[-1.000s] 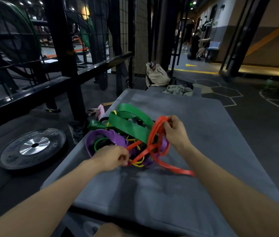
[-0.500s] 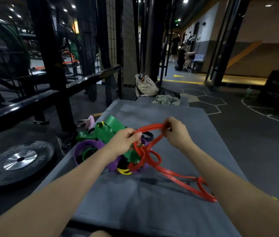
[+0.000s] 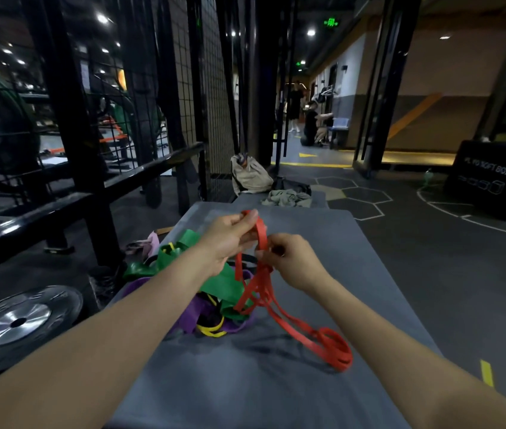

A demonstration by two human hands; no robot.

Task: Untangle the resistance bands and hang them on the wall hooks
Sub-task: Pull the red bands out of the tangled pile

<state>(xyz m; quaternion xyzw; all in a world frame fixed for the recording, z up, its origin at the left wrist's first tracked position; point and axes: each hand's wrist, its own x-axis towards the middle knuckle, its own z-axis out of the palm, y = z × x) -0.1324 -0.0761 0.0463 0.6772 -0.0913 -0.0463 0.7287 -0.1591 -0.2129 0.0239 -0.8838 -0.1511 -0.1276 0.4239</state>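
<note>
Head view — red band, tangled pile

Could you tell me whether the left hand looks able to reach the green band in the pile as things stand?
Probably yes. The left hand hovers just above the green band, which lies on top of the pile on the grey mat. But both it and the right hand are gripping the red band, so it must release first.

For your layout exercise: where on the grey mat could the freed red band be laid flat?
Free: the mat near the camera between the forearms, and its far right part beyond the right hand. Crowded: the band pile on the left.
</note>
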